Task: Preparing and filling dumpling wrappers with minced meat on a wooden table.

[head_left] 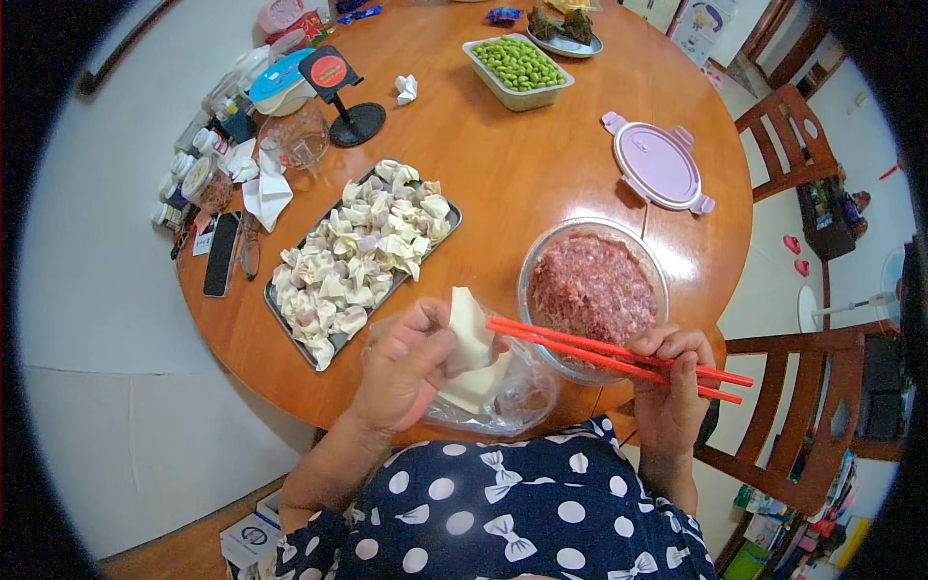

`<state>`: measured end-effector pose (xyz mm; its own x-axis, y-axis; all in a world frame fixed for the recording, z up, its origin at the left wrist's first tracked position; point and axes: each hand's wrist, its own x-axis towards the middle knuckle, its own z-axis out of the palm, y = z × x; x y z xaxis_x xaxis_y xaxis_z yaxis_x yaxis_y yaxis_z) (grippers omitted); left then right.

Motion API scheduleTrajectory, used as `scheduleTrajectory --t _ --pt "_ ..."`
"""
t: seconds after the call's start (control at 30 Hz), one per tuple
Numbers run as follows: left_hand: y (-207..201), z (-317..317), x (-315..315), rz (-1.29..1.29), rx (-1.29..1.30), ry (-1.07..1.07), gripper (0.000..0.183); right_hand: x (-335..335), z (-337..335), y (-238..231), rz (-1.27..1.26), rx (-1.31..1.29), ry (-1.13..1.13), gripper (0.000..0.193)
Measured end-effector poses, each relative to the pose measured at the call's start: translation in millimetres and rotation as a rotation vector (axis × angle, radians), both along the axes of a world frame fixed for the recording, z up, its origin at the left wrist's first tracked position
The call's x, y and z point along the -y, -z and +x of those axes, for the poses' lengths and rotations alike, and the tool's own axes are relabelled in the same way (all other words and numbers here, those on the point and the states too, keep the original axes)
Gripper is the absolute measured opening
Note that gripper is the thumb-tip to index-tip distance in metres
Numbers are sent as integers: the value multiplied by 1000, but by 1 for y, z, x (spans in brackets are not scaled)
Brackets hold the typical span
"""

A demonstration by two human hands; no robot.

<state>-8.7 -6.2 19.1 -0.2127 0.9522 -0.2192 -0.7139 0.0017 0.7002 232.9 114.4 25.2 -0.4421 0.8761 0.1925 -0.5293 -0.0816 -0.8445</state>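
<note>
Between the thumb and fingers of my left hand point(404, 362) is a pale wonton wrapper point(470, 329), held upright. My right hand point(674, 387) grips a pair of red chopsticks point(580, 356), whose tips reach the wrapper's right edge. Whether any filling sits at the tips, I cannot tell. Below the held wrapper, a stack of wrappers point(476, 387) lies in a clear plastic bag point(527, 391). Under and beyond the chopsticks stands a clear bowl point(528, 280) of pink minced meat point(594, 285). Left of it, a dark tray point(447, 230) carries many folded wontons point(353, 256).
A lilac lid point(659, 166) lies beyond the bowl. Farther back are a tub of green beans point(520, 72) and a plate point(583, 46) with wrapped leaf parcels. A black phone stand point(356, 124), jars point(198, 179) and a phone point(222, 253) line the left side. Wooden chairs point(788, 416) flank the right.
</note>
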Motion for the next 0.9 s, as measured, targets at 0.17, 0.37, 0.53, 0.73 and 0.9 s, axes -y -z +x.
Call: scheduleTrajectory --t 0.17,0.37,0.53,0.73,0.9 --pt "8 -1 2 12 -86 29 31 1 -2 -6 1 -18 26 26" --pt "-12 14 -4 -43 190 48 77 10 -22 -5 188 105 -80 24" --pt "-3 14 -4 80 384 142 76 9 -31 -4 165 94 -91 23" --pt "1 14 -2 -64 226 122 63 3 -23 -3 216 109 -24 29" --pt "-1 11 -1 41 290 156 60 -6 -10 -8 -35 99 10 34"
